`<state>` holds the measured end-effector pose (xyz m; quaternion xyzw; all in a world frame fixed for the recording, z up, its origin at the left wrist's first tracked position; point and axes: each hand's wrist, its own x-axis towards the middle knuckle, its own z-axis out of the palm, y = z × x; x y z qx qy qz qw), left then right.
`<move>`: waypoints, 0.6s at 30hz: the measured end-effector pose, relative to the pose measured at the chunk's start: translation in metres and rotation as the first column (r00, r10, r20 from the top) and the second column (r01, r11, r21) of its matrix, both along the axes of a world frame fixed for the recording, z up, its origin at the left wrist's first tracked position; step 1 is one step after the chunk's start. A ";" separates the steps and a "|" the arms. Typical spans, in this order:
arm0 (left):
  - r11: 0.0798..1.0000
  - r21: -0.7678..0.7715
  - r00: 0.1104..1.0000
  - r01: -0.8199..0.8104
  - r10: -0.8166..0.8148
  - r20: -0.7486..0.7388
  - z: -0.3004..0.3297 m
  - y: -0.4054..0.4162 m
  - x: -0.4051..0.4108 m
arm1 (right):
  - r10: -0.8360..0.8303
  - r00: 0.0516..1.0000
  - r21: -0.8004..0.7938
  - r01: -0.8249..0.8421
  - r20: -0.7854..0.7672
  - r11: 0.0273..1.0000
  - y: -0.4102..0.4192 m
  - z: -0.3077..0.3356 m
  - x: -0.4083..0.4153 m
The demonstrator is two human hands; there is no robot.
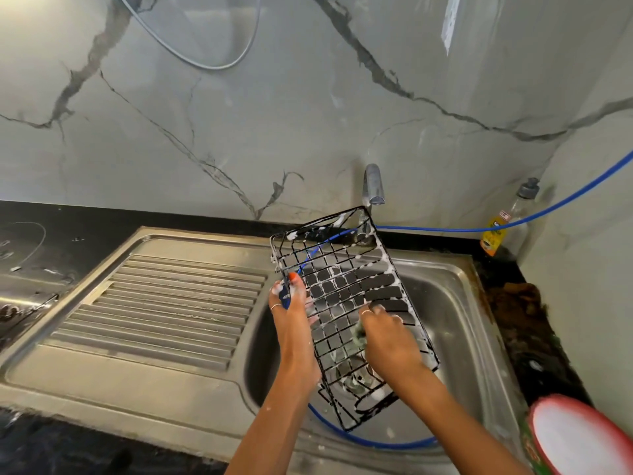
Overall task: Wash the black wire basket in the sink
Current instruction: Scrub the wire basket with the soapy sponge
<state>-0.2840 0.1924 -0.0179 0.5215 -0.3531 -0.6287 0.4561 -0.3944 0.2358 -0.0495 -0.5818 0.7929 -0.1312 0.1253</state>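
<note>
Soapy black wire basket point(346, 286) — left hand point(291, 303) grips, right hand point(383, 334) scrubs

You're at a home kitchen, stainless steel sink point(445, 289) with ribbed drainboard, chrome tap point(373, 186) behind it, marble-look wall, dish-soap bottle point(503, 228) right of the tap

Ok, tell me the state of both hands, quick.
Left hand: grips the left edge of the black wire basket.
Right hand: holds a scrubber against the basket.
</note>
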 end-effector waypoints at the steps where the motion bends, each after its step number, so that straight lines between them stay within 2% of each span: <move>1: 1.000 -0.003 1.000 -0.015 0.015 0.003 0.001 -0.001 0.000 | -0.007 1.000 0.041 0.005 0.025 0.999 0.001 0.001 0.003; 3: 0.999 -0.007 0.999 -0.033 0.033 -0.003 0.005 0.000 -0.002 | 0.100 0.986 0.107 -0.115 0.135 0.988 0.003 -0.003 0.018; 5: 0.999 0.002 0.999 -0.044 0.044 -0.026 0.006 0.000 -0.003 | 0.245 0.955 0.139 -0.269 0.167 0.953 0.006 -0.004 0.032; 6: 0.999 -0.002 0.999 -0.043 0.043 -0.027 0.006 0.001 -0.003 | 0.260 0.947 0.139 -0.288 0.188 0.947 0.006 -0.004 0.032; 8: 0.999 -0.031 1.000 -0.011 0.011 -0.022 0.008 0.005 0.000 | 0.174 0.961 0.139 -0.206 0.215 0.969 0.003 -0.001 0.023; 10: 0.999 -0.046 0.999 0.000 -0.002 -0.040 0.010 0.007 0.005 | 0.081 0.988 0.100 -0.095 0.130 0.990 0.002 0.007 0.014; 12: 0.999 -0.051 0.999 -0.002 0.000 -0.042 0.013 0.003 0.009 | 0.043 0.994 -0.001 -0.044 0.105 0.999 0.004 0.024 0.010; 15: 0.998 -0.060 0.999 0.026 -0.027 -0.020 0.016 -0.004 0.016 | 0.011 0.984 -0.251 0.035 0.176 0.967 0.011 0.066 0.005; 18: 0.991 -0.073 0.994 0.108 -0.107 0.023 0.019 -0.007 0.022 | -0.113 0.972 -0.518 0.206 0.206 0.830 0.010 0.103 -0.015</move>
